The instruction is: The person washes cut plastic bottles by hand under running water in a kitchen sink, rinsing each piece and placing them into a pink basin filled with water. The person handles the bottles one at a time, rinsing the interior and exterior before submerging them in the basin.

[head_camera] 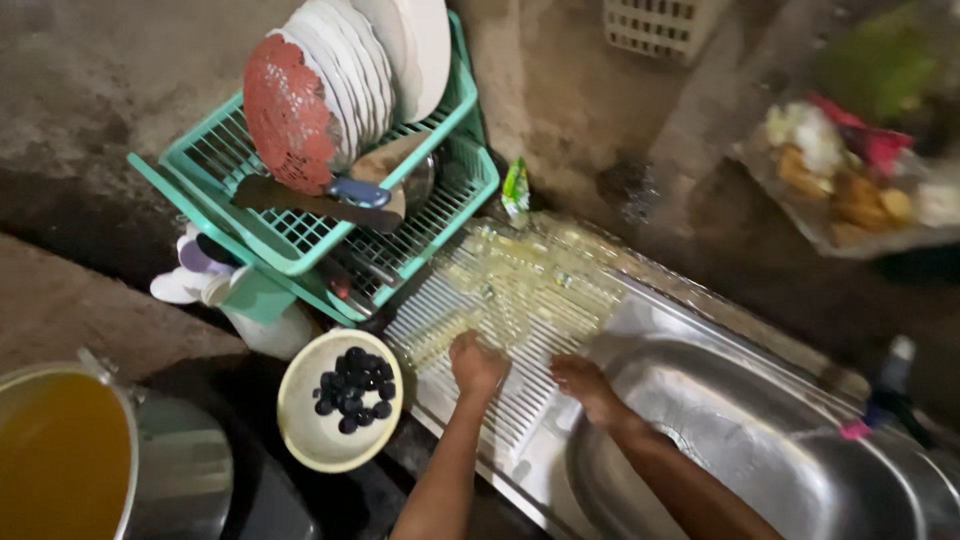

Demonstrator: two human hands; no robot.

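Stainless steel drainboard (pixel 560 300) is seen at centre, ribbed, wet and shiny, with yellowish reflections on its far part. Its long axis runs from near left to far right, with the ribs lying crosswise; it is joined on the right to the sink basin (pixel 800 450).

The left hand (pixel 477 364) is closed into a loose fist and pressed on the near ribs; whether something is held inside cannot be told. The right hand (pixel 590 385) is laid fairly flat, fingers partly spread, on the drainboard edge just beside the basin rim; nothing is seen gripped in it.

Near left of the drainboard, a cream bowl (pixel 338 402) of dark round fruits is placed. Far left, a green dish rack (pixel 300 200) is stacked with white plates (pixel 370 60) and a red lacy mat; a blue-handled knife (pixel 320 198) is laid across it. A metal pot (pixel 90 460) of yellow liquid is seen at near left. A small green sachet (pixel 516 190) is set at the far edge.
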